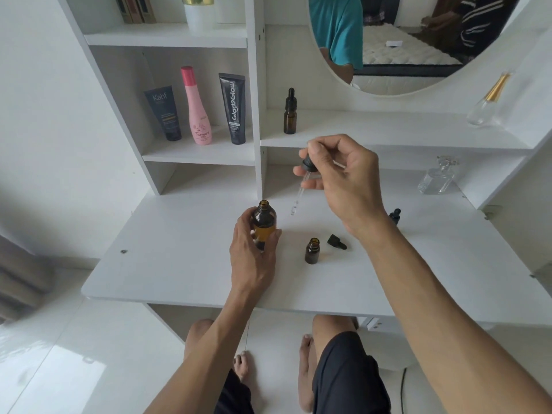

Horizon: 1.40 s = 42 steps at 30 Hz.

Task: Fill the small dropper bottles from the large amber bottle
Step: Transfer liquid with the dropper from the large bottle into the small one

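Head view shows our left hand (251, 252) gripping the open large amber bottle (264, 224), our right hand (337, 174) pinching a dropper (301, 180) just right of it, above the uncapped, seemingly unfilled small bottle (312, 251).

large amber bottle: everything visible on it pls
The large amber bottle looks like brown glass, round-shouldered, with a short threaded neck. It is uncapped, mouth open. It stands roughly upright at the white desk, gripped round its body by the left hand. Its base is hidden by the fingers. The fill level is unclear.
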Motion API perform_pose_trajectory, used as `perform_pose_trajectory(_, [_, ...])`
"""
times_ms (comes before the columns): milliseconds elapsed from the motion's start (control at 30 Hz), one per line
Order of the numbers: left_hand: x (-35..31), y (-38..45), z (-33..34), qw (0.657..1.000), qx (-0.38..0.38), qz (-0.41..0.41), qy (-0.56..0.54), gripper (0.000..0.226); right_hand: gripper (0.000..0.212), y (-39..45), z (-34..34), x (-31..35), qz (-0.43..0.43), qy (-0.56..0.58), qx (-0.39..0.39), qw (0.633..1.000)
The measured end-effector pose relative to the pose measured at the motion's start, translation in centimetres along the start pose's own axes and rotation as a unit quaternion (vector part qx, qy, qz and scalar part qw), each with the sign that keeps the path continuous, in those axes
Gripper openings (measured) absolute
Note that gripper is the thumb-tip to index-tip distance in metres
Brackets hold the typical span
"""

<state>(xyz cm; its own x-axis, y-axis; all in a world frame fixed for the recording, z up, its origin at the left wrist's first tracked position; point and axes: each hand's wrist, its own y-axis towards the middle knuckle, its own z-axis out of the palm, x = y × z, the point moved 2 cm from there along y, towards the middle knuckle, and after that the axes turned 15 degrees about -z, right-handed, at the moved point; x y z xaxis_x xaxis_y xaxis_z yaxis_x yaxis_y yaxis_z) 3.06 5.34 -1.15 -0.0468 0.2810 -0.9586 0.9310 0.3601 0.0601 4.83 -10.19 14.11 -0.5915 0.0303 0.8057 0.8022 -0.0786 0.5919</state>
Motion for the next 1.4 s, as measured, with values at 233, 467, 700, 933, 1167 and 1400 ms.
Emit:
perform_pose_trajectory(233, [-0.3, -0.2, 0.0, 1.000, 0.000, -0.005, -0.004, 0.052, 0.012, -2.0, -3.0, -1.1, 0.033, -0.029, -0.030, 0.999])
perform_pose_trajectory(467, [-0.6, -0.4, -0.1, 1.000, -0.001, -0.005, -0.014, 0.050, 0.012, -2.9, -4.3, -1.9, 0.055, -0.026, -0.053, 0.997])
perform_pose_trajectory(700, [-0.6, -0.5, 0.0, 1.000, -0.004, -0.004, -0.012, 0.050, 0.011, -3.4, -4.1, -2.5, 0.067, -0.031, -0.051, 0.996])
perform_pose_trajectory(933, [-0.4, -0.3, 0.0, 1.000, 0.002, -0.012, -0.013, 0.050, 0.011, -3.7, -3.9, -2.9, 0.076, -0.039, -0.048, 0.995])
perform_pose_trajectory(1167, [-0.3, -0.3, 0.0, 1.000, 0.006, -0.012, -0.018, 0.050, 0.011, -3.8, -3.9, -3.0, 0.075, -0.045, -0.044, 0.995])
perform_pose_trajectory(1400, [-0.3, -0.3, 0.0, 1.000, 0.006, -0.012, -0.017, 0.050, 0.012, -3.8, -3.8, -2.9, 0.068, -0.053, -0.037, 0.996])
